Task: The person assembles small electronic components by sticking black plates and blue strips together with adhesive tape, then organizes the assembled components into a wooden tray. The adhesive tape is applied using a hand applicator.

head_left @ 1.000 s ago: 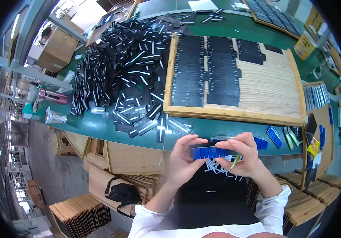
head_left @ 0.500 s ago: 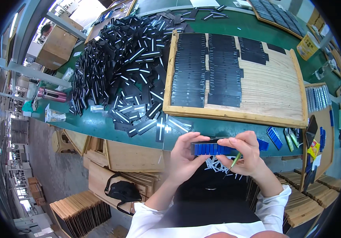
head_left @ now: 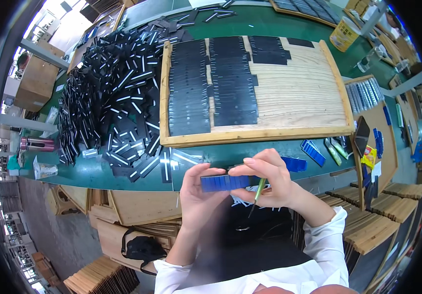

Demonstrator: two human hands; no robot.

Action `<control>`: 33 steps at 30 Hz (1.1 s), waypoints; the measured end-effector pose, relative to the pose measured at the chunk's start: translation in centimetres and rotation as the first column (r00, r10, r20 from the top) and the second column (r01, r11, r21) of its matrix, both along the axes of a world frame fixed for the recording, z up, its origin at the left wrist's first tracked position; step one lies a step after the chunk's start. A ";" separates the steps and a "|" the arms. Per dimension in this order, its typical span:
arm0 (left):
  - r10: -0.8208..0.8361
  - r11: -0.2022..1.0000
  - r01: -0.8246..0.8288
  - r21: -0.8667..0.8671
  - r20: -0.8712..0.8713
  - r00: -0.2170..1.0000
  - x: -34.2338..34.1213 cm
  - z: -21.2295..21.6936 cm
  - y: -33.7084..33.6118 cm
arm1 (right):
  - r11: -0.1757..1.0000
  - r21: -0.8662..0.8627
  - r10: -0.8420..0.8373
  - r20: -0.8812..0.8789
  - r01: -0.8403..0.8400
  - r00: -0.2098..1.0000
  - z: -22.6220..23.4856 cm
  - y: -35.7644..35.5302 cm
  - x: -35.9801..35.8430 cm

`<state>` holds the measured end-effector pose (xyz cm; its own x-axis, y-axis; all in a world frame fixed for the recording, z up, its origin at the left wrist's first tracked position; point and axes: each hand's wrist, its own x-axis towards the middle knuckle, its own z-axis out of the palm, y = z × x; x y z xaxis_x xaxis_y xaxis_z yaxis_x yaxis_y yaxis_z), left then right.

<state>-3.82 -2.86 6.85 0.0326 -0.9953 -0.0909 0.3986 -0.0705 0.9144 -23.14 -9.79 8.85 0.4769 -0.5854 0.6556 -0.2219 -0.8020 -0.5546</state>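
Above the near edge of the green table, a flat blue strip [head_left: 224,183] marked off in narrow segments spans my two hands. Its left end is gripped between the thumb and fingers of my left hand [head_left: 196,198]. The thumb and fingers of my right hand [head_left: 271,179] close on its right part. That same hand also keeps a slim green-handled tool [head_left: 259,190] with a thin dark tip, which points down. A dark edge shows along the strip's top. White slips [head_left: 238,202] lie on the black apron [head_left: 250,240] below, partly hidden by my hands.
A wooden-rimmed tray [head_left: 289,132] holds columns of black pieces. To its left spreads a big heap of black pieces with white stripes [head_left: 117,83]. More blue strips [head_left: 313,153] and green-handled tools [head_left: 336,150] lie to the right. A yellow tub [head_left: 344,34] stands far right.
The view has swung, so the table and tray sit further left. Both hands still hold the blue strip, its face now blurred, and the green-handled tool has turned more upright.
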 end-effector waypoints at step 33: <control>0.019 0.995 -0.019 -0.098 0.001 1.000 0.1 0.5 0.5 | 0.997 0.061 -0.050 0.027 0.048 0.998 1.5 0.3 -0.2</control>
